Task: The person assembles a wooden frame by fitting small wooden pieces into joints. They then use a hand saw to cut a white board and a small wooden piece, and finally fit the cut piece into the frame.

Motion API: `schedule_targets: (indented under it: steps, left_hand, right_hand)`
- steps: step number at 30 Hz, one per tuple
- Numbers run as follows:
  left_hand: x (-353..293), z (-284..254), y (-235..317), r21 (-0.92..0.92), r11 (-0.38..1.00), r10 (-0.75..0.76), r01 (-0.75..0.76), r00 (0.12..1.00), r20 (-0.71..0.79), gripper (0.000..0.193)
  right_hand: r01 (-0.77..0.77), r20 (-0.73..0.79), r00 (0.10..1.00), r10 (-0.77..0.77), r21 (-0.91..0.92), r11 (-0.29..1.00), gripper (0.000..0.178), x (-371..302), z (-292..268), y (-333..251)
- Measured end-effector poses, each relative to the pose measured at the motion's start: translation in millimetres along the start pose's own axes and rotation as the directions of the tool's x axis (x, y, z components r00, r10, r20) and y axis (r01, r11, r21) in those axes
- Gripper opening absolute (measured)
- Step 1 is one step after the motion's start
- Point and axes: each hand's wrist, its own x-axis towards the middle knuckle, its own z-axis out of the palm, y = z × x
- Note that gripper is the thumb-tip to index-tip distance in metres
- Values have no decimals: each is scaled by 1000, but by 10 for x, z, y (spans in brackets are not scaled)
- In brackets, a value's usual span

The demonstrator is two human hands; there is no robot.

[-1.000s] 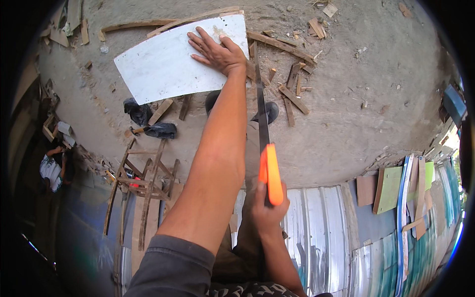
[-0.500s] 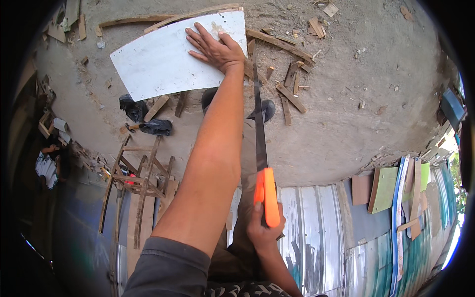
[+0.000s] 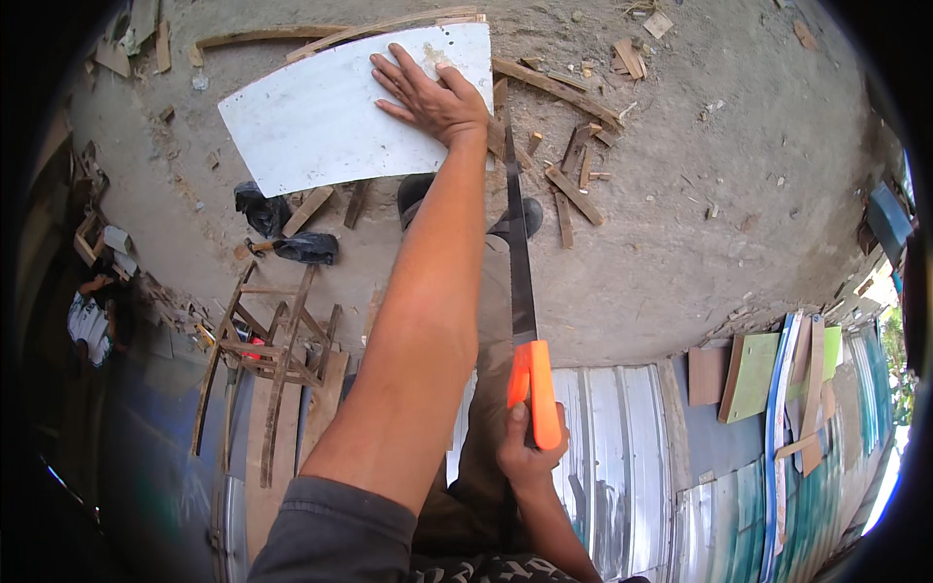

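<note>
My left hand (image 3: 434, 100) lies flat with fingers spread on a white board (image 3: 311, 136), close to its right edge. The board has a curved far side and sits on pieces of wood. My right hand (image 3: 530, 449) is closed round the orange handle of a handsaw (image 3: 522, 277). The saw's long dark blade points away from me, its far part alongside the board's right edge. Whether the teeth touch the board or the wood there, I cannot tell. Below the blade one of my shoes (image 3: 525, 216) shows on the ground.
Wood offcuts (image 3: 573, 189) are scattered right of the board. Black plastic bags (image 3: 306, 249) and a hammer-like tool (image 3: 260, 247) lie left of my feet, near a wooden frame (image 3: 282, 340). Corrugated metal sheets (image 3: 622, 457) and leaning boards (image 3: 753, 377) are at the right. Another person (image 3: 89, 325) is at the far left.
My right hand and the saw have shifted slightly toward me and to the right. The left hand stays pressed on the board.
</note>
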Motion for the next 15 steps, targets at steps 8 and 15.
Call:
schedule_targets:
  steps: [8, 15]
  left_hand:
    - [-9, 41, 14, -33, 999, -13, 12, 1000, -24, 69]
    - [134, 155, 190, -26, 988, -153, 151, 984, -95, 67]
  right_hand:
    - [89, -109, 991, -76, 118, 989, 18, 881, 496, 46]
    - [228, -130, 970, -207, 176, 958, 19, 1157, 345, -87]
